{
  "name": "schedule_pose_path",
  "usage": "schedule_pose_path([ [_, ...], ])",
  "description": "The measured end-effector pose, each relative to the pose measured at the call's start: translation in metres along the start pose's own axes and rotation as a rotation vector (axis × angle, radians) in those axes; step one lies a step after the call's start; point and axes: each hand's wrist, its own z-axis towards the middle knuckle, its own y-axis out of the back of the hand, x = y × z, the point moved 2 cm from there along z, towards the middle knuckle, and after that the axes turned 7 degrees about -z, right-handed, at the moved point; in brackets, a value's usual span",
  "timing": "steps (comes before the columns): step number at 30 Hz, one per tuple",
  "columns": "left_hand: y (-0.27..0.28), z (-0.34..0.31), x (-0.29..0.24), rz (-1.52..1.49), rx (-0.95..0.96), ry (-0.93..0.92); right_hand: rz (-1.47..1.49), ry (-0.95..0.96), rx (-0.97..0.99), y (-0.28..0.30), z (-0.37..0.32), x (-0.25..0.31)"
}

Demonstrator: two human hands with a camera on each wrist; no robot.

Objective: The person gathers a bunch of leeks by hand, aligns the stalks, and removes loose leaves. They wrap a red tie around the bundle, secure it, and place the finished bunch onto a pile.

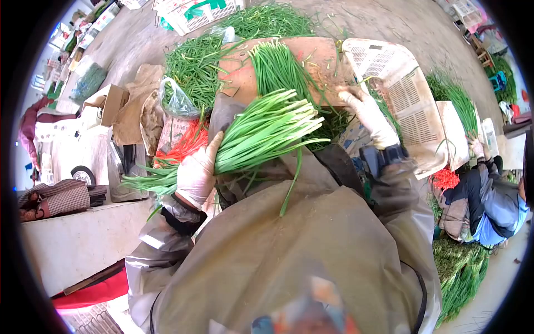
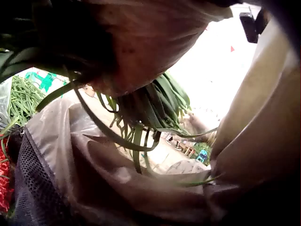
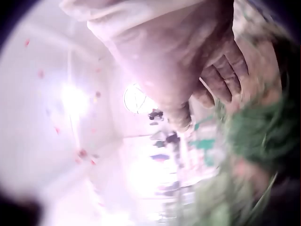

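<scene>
A gloved left hand (image 1: pixel 196 177) grips a thick bunch of garlic chives (image 1: pixel 261 133) around its leafy part, in front of the apron. The pale cut ends point up and to the right, while the leaf tips droop at the left. In the left wrist view, dark leaves (image 2: pixel 162 101) hang below the glove. My right hand (image 1: pixel 370 114), gloved too, is between the wooden board (image 1: pixel 325 58) and the white basket (image 1: pixel 409 94), its fingers extended near the board's edge. Nothing shows in its fingers (image 3: pixel 218 80) in the right wrist view. Another bunch (image 1: pixel 278 69) lies on the board.
Loose chives (image 1: pixel 192 72) are heaped left of the board, beside a clear plastic bag (image 1: pixel 177 100) and red ties (image 1: pixel 189 146). Behind stands a white crate (image 1: pixel 194 14). At the right a second person (image 1: pixel 484 195) sits near more chives (image 1: pixel 459 103).
</scene>
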Motion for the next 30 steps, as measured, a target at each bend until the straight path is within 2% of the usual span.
schedule_pose_path([
  [1,-0.002,0.003,-0.002,-0.002,0.005,0.001,0.416,-0.070,0.129,-0.009,-0.014,0.033],
  [3,-0.003,0.008,-0.009,0.175,-0.101,-0.073,0.177,0.167,0.191,-0.038,-0.028,0.052],
  [4,-0.007,0.008,-0.004,0.283,-0.072,-0.052,-0.128,0.133,0.226,-0.044,-0.025,0.048],
  [5,-0.008,0.007,-0.003,0.284,-0.071,-0.054,-0.397,0.189,0.050,-0.043,-0.024,0.048],
  [7,-0.005,0.006,-0.005,0.396,-0.150,-0.137,-0.589,0.205,-0.164,-0.027,-0.008,0.017],
  [8,-0.005,0.004,-0.004,0.400,-0.144,-0.132,-0.610,0.124,-0.170,-0.016,-0.002,0.007],
  [9,-0.004,0.003,-0.003,0.400,-0.143,-0.120,-0.503,0.058,-0.231,-0.008,-0.003,0.000],
  [11,-0.001,0.001,-0.003,0.355,-0.157,-0.159,-0.280,0.188,-0.264,-0.007,-0.010,0.014],
  [13,-0.001,0.001,-0.004,0.430,-0.150,-0.179,-0.378,0.307,-0.286,-0.013,-0.025,0.057],
  [15,-0.004,0.005,-0.004,0.470,-0.199,-0.287,-0.396,0.260,-0.098,-0.022,-0.022,0.079],
  [17,-0.001,0.011,-0.014,0.479,-0.174,-0.306,-0.172,0.176,0.083,-0.043,-0.013,0.074],
  [19,0.003,0.017,-0.020,0.401,-0.150,-0.394,-0.122,0.216,0.414,-0.053,-0.007,0.076],
  [20,0.004,0.018,-0.020,0.365,-0.137,-0.411,-0.060,0.217,0.508,-0.059,-0.004,0.076],
  [23,0.005,0.015,-0.013,0.312,-0.158,-0.452,-0.128,0.246,0.309,-0.045,-0.007,0.074],
  [24,0.006,0.011,-0.014,0.330,-0.127,-0.425,-0.281,0.335,0.143,-0.039,-0.006,0.066],
  [25,0.006,0.008,-0.013,0.327,-0.120,-0.420,-0.480,0.325,0.022,-0.030,-0.006,0.066],
  [27,0.007,0.008,-0.009,0.312,-0.122,-0.413,-0.515,0.211,-0.027,-0.014,0.005,0.038],
  [29,0.004,0.005,-0.007,0.300,-0.132,-0.402,-0.697,0.091,-0.014,-0.004,0.016,0.008],
  [30,0.003,0.005,-0.006,0.290,-0.119,-0.393,-0.563,0.169,0.013,-0.009,0.013,0.001],
])
